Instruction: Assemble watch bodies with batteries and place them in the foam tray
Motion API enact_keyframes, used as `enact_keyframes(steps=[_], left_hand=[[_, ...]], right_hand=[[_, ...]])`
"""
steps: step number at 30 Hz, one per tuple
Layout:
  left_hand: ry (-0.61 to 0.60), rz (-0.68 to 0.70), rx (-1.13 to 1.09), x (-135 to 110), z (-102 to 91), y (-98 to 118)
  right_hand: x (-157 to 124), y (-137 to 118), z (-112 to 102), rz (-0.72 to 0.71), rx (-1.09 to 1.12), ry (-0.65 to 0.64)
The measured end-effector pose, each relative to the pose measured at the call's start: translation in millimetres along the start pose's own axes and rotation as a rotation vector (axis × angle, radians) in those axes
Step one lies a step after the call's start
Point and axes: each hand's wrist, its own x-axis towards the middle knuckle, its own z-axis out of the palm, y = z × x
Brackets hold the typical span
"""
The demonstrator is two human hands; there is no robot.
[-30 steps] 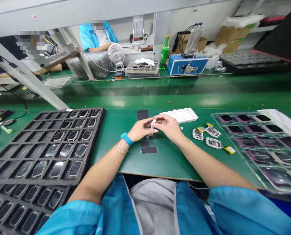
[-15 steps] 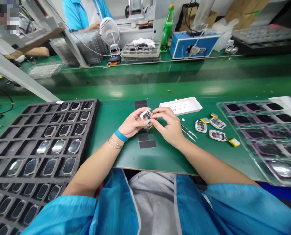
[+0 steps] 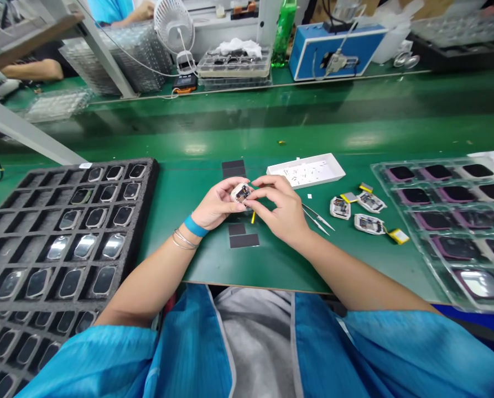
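Observation:
My left hand (image 3: 217, 203) is closed round a small white watch-like device body (image 3: 241, 192), its open circuit side facing up. My right hand (image 3: 282, 209) meets it from the right, with thumb and forefinger pinched at the device's edge. A small yellow piece (image 3: 253, 216) hangs just below the device between my hands. Metal tweezers (image 3: 318, 217) lie on the green mat right beside my right hand. Three more open device bodies (image 3: 357, 213) with yellow-tabbed batteries lie further right.
A black foam tray (image 3: 147, 182) of glass-faced devices fills the left. A clear blister tray (image 3: 400, 221) with dark screens lies at the right. A white shallow box (image 3: 308, 169) and dark pads (image 3: 244, 240) sit near my hands. Across the conveyor: a fan, a blue box, a green bottle, other workers.
The tweezers left my right hand and now lie on the mat. The device has turned face up between my hands. My view has tilted downward.

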Motion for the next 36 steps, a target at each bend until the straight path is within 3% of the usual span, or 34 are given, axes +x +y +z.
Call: enact_keyframes(steps=[6, 11, 14, 18, 22, 24, 29, 36], left_hand=[[0.031, -0.015, -0.012, 0, 0.6, -2], [0.041, -0.063, -0.053, 0, -0.6, -2], [0.041, -0.058, -0.108, 0, -1.3, 0], [0.011, -0.069, -0.165, -1, -0.9, 2], [-0.011, -0.084, -0.169, -2, -0.5, 4], [-0.018, -0.091, -0.167, -3, -0.6, 4], [-0.039, -0.092, -0.134, -5, -1.4, 5], [-0.068, -0.081, -0.129, -3, -0.3, 4]], right_hand=[[-1, 3, 1, 0.053, -0.010, -0.064], [1, -4, 2, -0.087, -0.071, -0.038], [8, 0, -13, -0.127, -0.124, 0.015], [20, 34, -47, 0.076, -0.347, 0.126], [22, 61, -59, 0.238, -0.423, 0.069], [21, 56, -53, 0.270, -0.335, 0.023], [18, 13, -29, 0.272, -0.055, -0.017], [10, -10, -16, 0.248, 0.099, 0.051]])
